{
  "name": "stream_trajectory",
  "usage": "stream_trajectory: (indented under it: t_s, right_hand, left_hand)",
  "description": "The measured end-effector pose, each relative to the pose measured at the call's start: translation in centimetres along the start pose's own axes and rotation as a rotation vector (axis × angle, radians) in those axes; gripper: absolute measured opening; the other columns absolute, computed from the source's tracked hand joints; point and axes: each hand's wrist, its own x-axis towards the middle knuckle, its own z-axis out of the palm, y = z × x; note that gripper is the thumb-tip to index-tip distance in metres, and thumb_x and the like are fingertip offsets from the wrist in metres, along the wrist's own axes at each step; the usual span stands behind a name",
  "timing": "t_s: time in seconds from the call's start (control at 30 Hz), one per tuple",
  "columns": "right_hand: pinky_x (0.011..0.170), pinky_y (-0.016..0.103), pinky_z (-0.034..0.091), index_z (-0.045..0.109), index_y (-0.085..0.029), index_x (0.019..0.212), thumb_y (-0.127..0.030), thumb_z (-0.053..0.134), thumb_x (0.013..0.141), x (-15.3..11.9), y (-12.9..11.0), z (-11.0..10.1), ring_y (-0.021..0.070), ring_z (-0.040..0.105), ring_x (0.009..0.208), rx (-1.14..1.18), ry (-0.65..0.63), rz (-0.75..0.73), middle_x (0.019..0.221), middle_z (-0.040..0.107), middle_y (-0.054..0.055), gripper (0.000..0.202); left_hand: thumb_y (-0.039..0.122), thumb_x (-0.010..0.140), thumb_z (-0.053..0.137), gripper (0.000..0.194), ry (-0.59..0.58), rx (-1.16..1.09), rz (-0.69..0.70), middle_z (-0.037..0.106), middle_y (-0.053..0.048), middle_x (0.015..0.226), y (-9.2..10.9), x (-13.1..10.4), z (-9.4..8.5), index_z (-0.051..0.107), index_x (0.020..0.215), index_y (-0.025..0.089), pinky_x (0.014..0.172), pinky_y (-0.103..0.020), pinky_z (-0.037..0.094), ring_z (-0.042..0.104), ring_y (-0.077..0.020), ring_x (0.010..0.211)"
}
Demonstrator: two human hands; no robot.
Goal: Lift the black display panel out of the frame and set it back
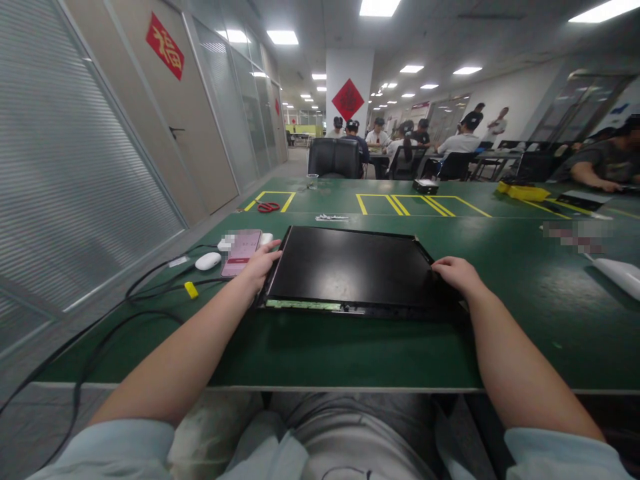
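A flat black LCD screen panel [350, 263] lies in front of me, with a thin dark frame around it. A green circuit strip [303, 305] shows along its near edge. My left hand [262, 264] grips the left edge of the panel, fingertips on its upper left side and the thumb side partly hidden. On the opposite side, my right hand [456, 275] pinches the right edge between thumb and fingers. How far the panel is lifted off the green table [350, 353], if at all, I cannot tell.
Left of the panel are a phone [241, 253], a white mouse [208, 261], a yellow piece [191, 290] and black cables [150, 293]. Red-handled scissors [269, 207] and a clear cup [313, 180] lie farther back. A white device [620, 277] sits at right; people work beyond.
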Motion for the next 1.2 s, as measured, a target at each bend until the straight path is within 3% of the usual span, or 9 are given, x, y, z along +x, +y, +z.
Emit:
stream_trajectory:
  t_s: [0.37,0.53,0.67,0.83,1.0,1.2]
  right_hand:
    - [0.077,0.031,0.050,0.081,-0.021,0.089,-0.026,0.064,0.086,-0.56,-0.57,-0.15,0.0254,0.072,0.091,-0.001,-0.027,0.004,0.100,0.079,0.010,0.018]
    - [0.076,0.030,0.050,0.081,-0.022,0.090,-0.026,0.065,0.087,-0.56,-0.47,0.02,0.0245,0.072,0.091,0.003,-0.021,0.000,0.099,0.079,0.009,0.018]
    - [0.075,0.029,0.050,0.081,-0.022,0.088,-0.026,0.065,0.085,-0.45,-0.32,0.21,0.0230,0.072,0.088,0.021,-0.014,-0.008,0.095,0.079,0.008,0.017]
    - [0.075,0.029,0.051,0.080,-0.023,0.085,-0.027,0.065,0.083,-0.56,-0.44,0.29,0.0231,0.072,0.087,0.038,-0.009,-0.012,0.092,0.079,0.007,0.016]
    - [0.077,0.029,0.052,0.079,-0.023,0.085,-0.025,0.065,0.085,-0.62,-0.49,0.24,0.0229,0.073,0.088,0.049,-0.018,-0.001,0.092,0.079,0.007,0.015]
    - [0.077,0.030,0.051,0.079,-0.022,0.084,-0.025,0.067,0.083,-0.54,-0.48,0.23,0.0246,0.073,0.089,0.065,-0.013,-0.010,0.092,0.079,0.008,0.012]
  left_hand:
    - [0.005,0.089,0.074,0.065,-0.027,-0.086,-0.017,0.079,-0.003,0.075,0.28,-0.58,0.11,0.056,0.150,0.022,0.046,-0.027,0.059,0.070,-0.0188,0.047]
    - [0.013,0.093,0.075,0.055,-0.102,-0.061,-0.007,0.080,-0.004,0.076,0.00,-0.70,-0.15,0.060,0.145,0.020,0.049,-0.026,0.060,0.074,-0.0197,0.052]
    - [0.014,0.088,0.080,0.046,-0.141,-0.045,-0.010,0.082,-0.006,0.080,-0.01,-0.54,-0.10,0.070,0.132,0.017,0.051,-0.025,0.060,0.077,-0.0210,0.058]
    - [0.025,0.086,0.079,0.041,-0.219,-0.131,-0.048,0.084,-0.010,0.090,0.20,-0.60,-0.06,0.074,0.126,0.016,0.060,-0.033,0.066,0.082,-0.0284,0.075]
    - [0.011,0.070,0.085,0.058,-0.261,-0.042,0.079,0.084,-0.011,0.105,0.19,-1.01,-0.41,0.072,0.126,0.017,0.068,-0.031,0.065,0.082,-0.0280,0.089]
    - [0.011,0.063,0.089,0.054,-0.268,-0.026,0.114,0.081,-0.015,0.118,-0.07,-0.88,-0.42,0.078,0.115,0.017,0.081,-0.033,0.065,0.078,-0.0324,0.108]
